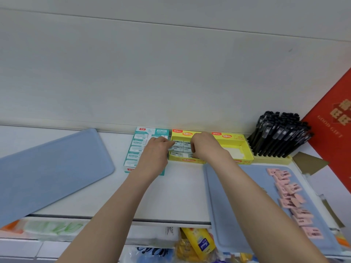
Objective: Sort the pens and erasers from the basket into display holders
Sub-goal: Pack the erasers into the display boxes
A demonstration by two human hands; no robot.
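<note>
1. Both your hands meet over the left yellow display box (187,160) at the back of the shelf, probably so that one steadies the row while the other seats a piece.
2. Your left hand (158,149) reaches in at the box's left wall, fingertips closed on what looks like a white eraser (171,148).
3. Your right hand (206,147) curls down into the box from the right. I cannot tell whether it pinches anything or only presses.
4. The packed white erasers (180,148) lie flat in rows, printed sleeves up, long axes running left to right. Match that so the next one fits.
5. The pink erasers (290,188) wait unsorted on the blue tray (237,205) near your right arm, strung from far to near at mixed angles.
6. The second yellow box (245,149), just beside the first, looks nearly bare. It is likely their home.
7. The black pens (279,137) stand caps up, fanned, in the pen holder (273,160).
</note>
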